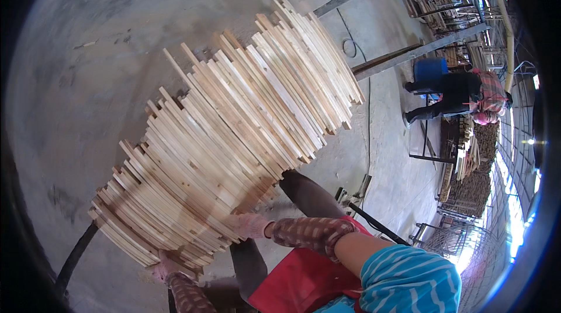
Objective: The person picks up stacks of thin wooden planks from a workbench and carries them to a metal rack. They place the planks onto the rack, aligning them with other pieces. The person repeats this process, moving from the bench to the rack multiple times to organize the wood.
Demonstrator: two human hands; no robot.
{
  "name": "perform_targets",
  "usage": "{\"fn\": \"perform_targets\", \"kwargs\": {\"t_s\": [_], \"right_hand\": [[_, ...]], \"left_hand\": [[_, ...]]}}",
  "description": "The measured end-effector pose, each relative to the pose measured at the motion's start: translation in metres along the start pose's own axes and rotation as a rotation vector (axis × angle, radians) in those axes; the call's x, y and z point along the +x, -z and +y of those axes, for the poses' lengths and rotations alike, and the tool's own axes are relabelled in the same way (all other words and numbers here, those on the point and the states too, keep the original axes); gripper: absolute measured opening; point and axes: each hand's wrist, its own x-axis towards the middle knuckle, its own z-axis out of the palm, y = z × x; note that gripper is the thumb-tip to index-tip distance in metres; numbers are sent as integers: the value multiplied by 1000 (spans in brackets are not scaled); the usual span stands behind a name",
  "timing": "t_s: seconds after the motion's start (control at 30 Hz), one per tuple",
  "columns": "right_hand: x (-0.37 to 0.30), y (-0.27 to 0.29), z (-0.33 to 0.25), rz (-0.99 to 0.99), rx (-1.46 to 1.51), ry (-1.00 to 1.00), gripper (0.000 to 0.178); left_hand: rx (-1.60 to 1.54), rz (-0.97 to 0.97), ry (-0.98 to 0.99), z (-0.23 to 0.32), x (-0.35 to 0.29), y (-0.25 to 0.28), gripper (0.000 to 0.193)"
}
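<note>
A long row of pale wooden strips (234,120) lies side by side, their ends uneven, running from lower left to upper right. My left hand (166,266), in a pink glove, grips the near ends of strips at the row's lower left. Farther along the same near edge, my right hand (252,226) is closed against more strips, also gloved in pink. The fingers of both hands are partly hidden by the wood and blurred. Checked brown sleeve covers (312,235) wrap my forearms, and a red apron (304,281) shows below.
Dark and grey metal bars (421,50) reach out beyond the row at the upper right. A black cable (368,132) crosses the concrete floor (105,21). At the right, another person (456,92) bends over stacked wood near a blue barrel (429,70). Wire frames (456,246) stand farther right.
</note>
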Motion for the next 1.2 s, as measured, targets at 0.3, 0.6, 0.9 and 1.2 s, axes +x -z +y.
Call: {"fn": "perform_targets", "kwargs": {"t_s": [0.3,0.6,0.9,1.2], "right_hand": [[-22,30,6,75,34,-107,47],[-34,43,47,204,111,-215,41],[-91,11,58,369,158,-222,43],[-203,78,77,237,377,-207,58]], "left_hand": [[48,66,-89,0,9,-2,104],[20,134,-337,32,-65,5,88],[-234,-158,-680,50,-168,11,72],[-510,-890,-725,82,-338,28,56]]}}
